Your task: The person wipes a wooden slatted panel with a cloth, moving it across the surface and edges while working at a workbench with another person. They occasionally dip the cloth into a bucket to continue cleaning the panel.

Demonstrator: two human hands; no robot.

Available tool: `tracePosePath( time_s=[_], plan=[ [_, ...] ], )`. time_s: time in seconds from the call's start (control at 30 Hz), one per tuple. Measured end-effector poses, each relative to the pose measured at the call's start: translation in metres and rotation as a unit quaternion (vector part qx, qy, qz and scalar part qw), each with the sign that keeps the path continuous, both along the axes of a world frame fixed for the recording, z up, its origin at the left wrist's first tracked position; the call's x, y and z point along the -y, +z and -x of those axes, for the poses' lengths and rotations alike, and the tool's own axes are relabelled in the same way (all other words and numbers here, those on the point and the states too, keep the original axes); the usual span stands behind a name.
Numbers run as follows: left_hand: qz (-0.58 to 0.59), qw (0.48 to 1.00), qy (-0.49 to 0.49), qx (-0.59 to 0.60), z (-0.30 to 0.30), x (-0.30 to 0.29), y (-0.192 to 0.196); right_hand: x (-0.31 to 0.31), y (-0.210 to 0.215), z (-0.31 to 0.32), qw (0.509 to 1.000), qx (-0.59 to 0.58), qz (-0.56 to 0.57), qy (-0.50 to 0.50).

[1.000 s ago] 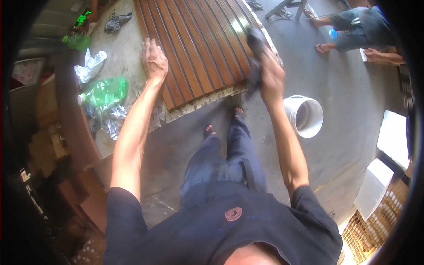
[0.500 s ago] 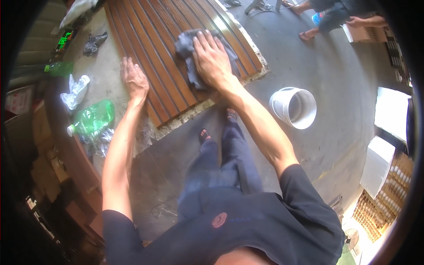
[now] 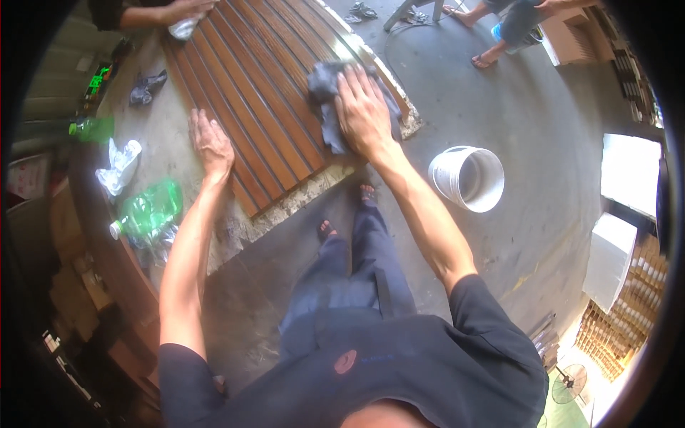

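Observation:
A brown wooden panel (image 3: pixel 258 118) with long grooves lies on a pale, rough-edged work table. My right hand (image 3: pixel 365 118) is spread over a crumpled grey cloth (image 3: pixel 330 118), pressing it onto the panel near its right-hand near corner. The cloth bunches out around my fingers, and part of it hangs toward the panel's near edge. My left hand (image 3: pixel 212 146) rests flat at the panel's left edge, fingers stretched out, holding nothing. Another person's hand (image 3: pixel 187 10) reaches in at the far left with a white cloth (image 3: pixel 185 28) on the panel.
On the table's left lie a green bottle (image 3: pixel 151 208), a second green bottle (image 3: pixel 93 129), a clear plastic bag (image 3: pixel 119 167) and a dark crumpled bag (image 3: pixel 148 88). A white bucket (image 3: pixel 467 178) stands on the floor at right. Another person's legs (image 3: pixel 510 32) show at far right.
My right hand has slid the grey cloth rightward across the panel. My left hand stays by the left edge. The other person's hand with the white cloth has come further into view.

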State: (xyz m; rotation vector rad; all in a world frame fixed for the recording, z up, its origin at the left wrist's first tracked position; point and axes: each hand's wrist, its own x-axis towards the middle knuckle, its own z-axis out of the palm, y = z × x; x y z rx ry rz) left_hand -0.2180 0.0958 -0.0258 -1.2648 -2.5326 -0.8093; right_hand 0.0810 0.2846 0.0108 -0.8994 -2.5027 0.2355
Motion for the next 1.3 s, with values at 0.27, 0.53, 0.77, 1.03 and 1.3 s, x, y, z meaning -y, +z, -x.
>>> tracePosePath(
  time_s=[0.27,0.53,0.77,1.03,1.3],
  plan=[
    [0.006,1.0,-0.012,0.0,-0.001,0.003,-0.001,-0.02,0.002,-0.018,0.999,-0.005,0.004,-0.05],
    [0.001,1.0,0.007,0.017,0.003,0.012,-0.001,0.034,-0.003,-0.061,0.999,0.008,0.03,-0.018],
    [0.003,1.0,-0.012,0.02,0.009,-0.009,0.001,-0.061,-0.002,0.021,0.999,-0.014,-0.021,-0.024],
    [-0.012,1.0,0.006,0.026,0.001,0.01,0.0,-0.019,0.003,-0.017,0.999,0.012,0.026,0.033],
    [-0.013,0.999,-0.002,0.039,-0.001,0.011,0.0,-0.059,-0.01,0.026,1.0,0.015,-0.013,0.011]
  ],
)
